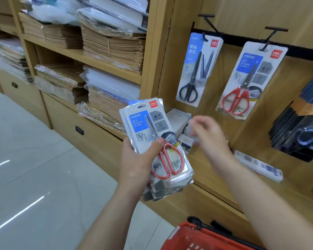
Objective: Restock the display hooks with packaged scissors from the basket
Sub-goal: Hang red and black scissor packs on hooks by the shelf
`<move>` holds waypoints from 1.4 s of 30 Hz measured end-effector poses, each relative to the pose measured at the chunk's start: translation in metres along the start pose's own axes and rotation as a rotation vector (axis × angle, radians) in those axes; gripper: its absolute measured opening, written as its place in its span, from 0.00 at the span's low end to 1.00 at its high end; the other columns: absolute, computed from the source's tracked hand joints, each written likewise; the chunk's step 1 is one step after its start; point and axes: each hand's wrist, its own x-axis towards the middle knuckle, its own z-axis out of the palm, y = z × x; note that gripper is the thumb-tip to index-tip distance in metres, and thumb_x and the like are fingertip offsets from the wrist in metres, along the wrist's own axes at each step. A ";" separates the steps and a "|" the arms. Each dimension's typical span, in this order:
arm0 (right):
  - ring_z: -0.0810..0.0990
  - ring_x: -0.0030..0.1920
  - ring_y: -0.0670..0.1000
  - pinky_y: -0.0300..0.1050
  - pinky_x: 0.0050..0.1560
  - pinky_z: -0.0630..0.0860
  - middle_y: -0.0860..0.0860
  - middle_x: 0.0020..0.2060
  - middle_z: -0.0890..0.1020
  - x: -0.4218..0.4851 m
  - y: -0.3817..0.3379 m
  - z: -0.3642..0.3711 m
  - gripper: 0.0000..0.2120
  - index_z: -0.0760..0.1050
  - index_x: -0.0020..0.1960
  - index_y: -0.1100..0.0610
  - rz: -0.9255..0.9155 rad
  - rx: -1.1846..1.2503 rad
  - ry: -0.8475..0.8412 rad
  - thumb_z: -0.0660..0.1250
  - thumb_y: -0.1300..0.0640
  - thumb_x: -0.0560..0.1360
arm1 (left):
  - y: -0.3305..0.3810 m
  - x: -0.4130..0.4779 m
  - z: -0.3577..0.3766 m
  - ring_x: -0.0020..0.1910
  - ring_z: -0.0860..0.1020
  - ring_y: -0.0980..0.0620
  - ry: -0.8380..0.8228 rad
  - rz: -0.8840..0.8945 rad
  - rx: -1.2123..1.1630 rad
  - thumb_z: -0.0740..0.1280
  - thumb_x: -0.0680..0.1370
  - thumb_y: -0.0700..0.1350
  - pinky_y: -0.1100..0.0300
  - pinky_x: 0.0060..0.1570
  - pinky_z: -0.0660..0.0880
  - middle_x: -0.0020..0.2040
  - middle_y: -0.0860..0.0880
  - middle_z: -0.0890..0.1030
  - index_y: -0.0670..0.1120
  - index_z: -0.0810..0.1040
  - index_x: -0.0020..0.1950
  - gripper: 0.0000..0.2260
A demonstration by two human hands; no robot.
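Left hand [139, 159] grips a stack of packaged scissors [139, 121], thumb across the top pack. Right hand [210, 136], blurred, finger posture indeterminate. Black-handled pack [197, 69] and red-handled pack [249, 78] hang on display hooks [270, 38]; basket [193, 237] below.

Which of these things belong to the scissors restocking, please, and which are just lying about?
Job: stack of scissors packs in the left hand; display hooks; hung red-handled pack; red basket; right hand, blurred.
Lying about: brown paper bundles; white boxes; dark packs, far right.
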 end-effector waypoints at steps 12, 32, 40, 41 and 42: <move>0.88 0.47 0.51 0.37 0.41 0.80 0.51 0.47 0.89 -0.085 0.027 0.013 0.09 0.80 0.60 0.54 0.054 0.392 -0.217 0.66 0.55 0.82 | -0.014 -0.018 0.022 0.49 0.87 0.51 -0.011 -0.019 -0.086 0.80 0.67 0.61 0.46 0.53 0.84 0.53 0.51 0.87 0.50 0.76 0.64 0.30; 0.86 0.57 0.51 0.59 0.65 0.78 0.49 0.55 0.87 -0.091 0.054 -0.021 0.22 0.77 0.64 0.53 0.127 0.479 0.066 0.68 0.43 0.74 | -0.022 -0.021 0.033 0.44 0.88 0.50 0.021 -0.099 -0.046 0.75 0.77 0.50 0.53 0.40 0.85 0.52 0.49 0.87 0.47 0.75 0.65 0.19; 0.87 0.46 0.45 0.50 0.49 0.83 0.46 0.45 0.87 -0.051 0.025 -0.082 0.04 0.75 0.52 0.50 -0.068 0.256 0.280 0.70 0.53 0.80 | -0.020 -0.021 0.034 0.44 0.88 0.50 0.012 -0.089 -0.040 0.75 0.77 0.50 0.53 0.42 0.84 0.52 0.49 0.87 0.48 0.75 0.65 0.19; 0.87 0.45 0.45 0.51 0.47 0.84 0.46 0.44 0.86 -0.043 0.018 -0.089 0.04 0.75 0.50 0.49 -0.097 0.226 0.316 0.70 0.55 0.80 | -0.020 -0.022 0.034 0.44 0.88 0.51 0.004 -0.086 -0.034 0.76 0.77 0.50 0.53 0.41 0.84 0.52 0.49 0.88 0.48 0.75 0.65 0.20; 0.87 0.45 0.46 0.52 0.47 0.84 0.47 0.45 0.86 -0.034 0.011 -0.096 0.05 0.74 0.49 0.49 -0.124 0.212 0.338 0.70 0.55 0.80 | -0.020 -0.022 0.035 0.43 0.88 0.51 -0.002 -0.083 -0.031 0.76 0.77 0.50 0.54 0.41 0.84 0.52 0.49 0.88 0.48 0.75 0.65 0.20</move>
